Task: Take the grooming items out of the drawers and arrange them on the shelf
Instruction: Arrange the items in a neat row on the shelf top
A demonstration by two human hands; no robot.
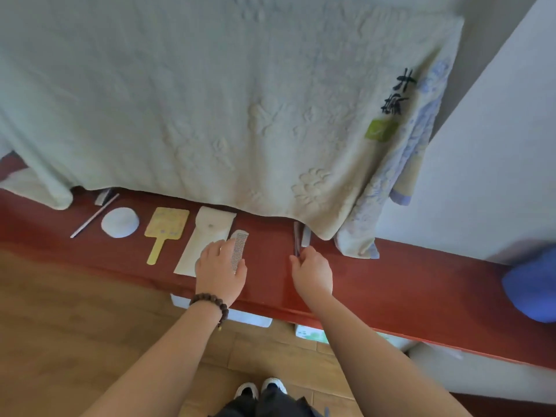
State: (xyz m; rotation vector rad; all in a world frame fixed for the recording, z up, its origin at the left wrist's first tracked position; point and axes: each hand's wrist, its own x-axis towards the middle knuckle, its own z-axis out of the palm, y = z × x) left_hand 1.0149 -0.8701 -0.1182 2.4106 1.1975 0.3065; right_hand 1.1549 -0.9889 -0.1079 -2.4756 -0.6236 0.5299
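Observation:
On the red shelf lie, from left to right, a thin stick, a white round pad, a yellow hand mirror, a white pouch and a white comb. My left hand, with a bead bracelet on the wrist, rests on the white comb with its fingers laid flat. My right hand pinches the near end of a dark brown comb. A small pale item lies just right of the brown comb.
A large pale green towel hangs down over the back of the shelf, with a blue-patterned cloth beside it. A blue object sits at the shelf's right end. Pale drawers show under the shelf edge. Wooden floor lies below.

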